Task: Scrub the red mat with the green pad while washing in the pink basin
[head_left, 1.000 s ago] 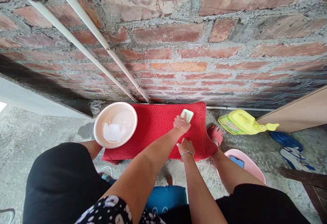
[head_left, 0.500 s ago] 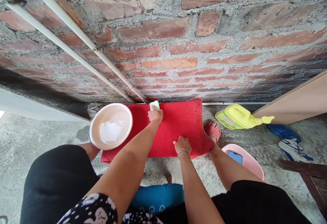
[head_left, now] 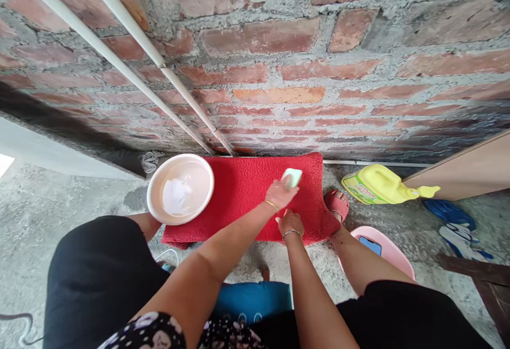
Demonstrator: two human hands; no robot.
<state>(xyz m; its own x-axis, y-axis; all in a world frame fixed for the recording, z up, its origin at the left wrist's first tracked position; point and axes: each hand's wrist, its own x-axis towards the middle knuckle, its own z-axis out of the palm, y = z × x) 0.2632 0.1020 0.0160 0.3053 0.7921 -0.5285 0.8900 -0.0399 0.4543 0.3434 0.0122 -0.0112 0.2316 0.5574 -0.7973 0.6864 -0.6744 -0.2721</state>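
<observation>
My left hand [head_left: 280, 194] is closed round a pale green palm-sized block [head_left: 292, 177] with a flat top and rounded corners; its underside is hidden. The block lies over the right part of a red rug [head_left: 247, 179], spread along the foot of the wall. Just below it, my right hand [head_left: 290, 224] is curled down on the rug near its front edge, fingers closed on the fabric. A pale round basin [head_left: 153, 200] stands on the rug's left end, with clear water and a white patch like a reflection in it.
A brick wall [head_left: 279, 94] with two white pipes [head_left: 179, 88] rises in front. On the right are a yellow detergent jug [head_left: 376, 183], a pink basin [head_left: 398, 256] holding a phone [head_left: 370, 245], and slippers [head_left: 458, 237]. A grey rag [head_left: 149, 161] lies behind the round basin.
My left hand has moved the green block from the rug's back edge rightward and toward me, close to my right hand. The right hand keeps its place on the rug. The view has shifted slightly.
</observation>
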